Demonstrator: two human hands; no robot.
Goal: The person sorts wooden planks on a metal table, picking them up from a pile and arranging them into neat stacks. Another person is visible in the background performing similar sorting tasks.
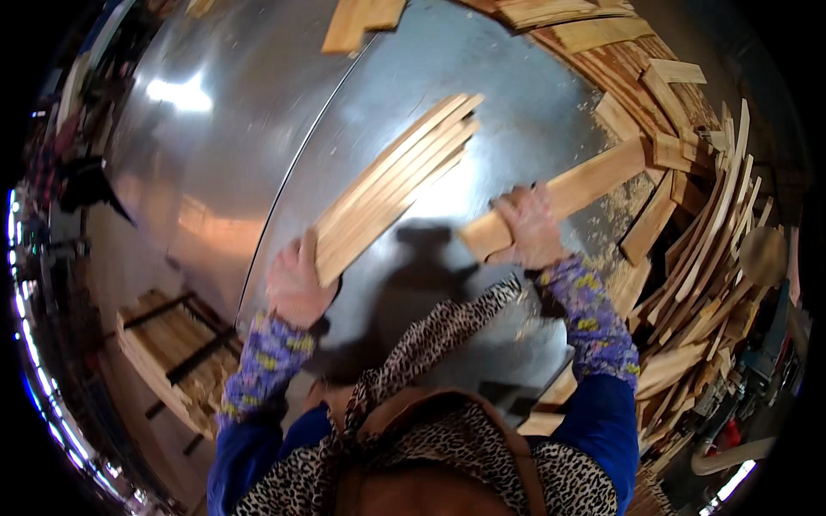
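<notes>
My left hand (299, 285) is closed round the near end of a bundle of narrow wooden strips (391, 176). The strips lie side by side, slanting up to the right over the shiny metal tabletop (361, 107), with their far ends uneven. To the right, my right hand (532, 228) grips a flat wooden board (600, 178) near its left end. Its fingers wrap over the top and the thumb is at the near edge. The board's far end reaches the wood scraps at the table's right side.
Loose offcuts (671, 86) and sawdust (621, 215) lie along the right side. Many long thin strips (701, 249) are heaped beyond that edge. Another board (361, 21) lies at the far side. Stacked lumber (172, 344) stands lower left. A patterned scarf end (447, 327) hangs before me.
</notes>
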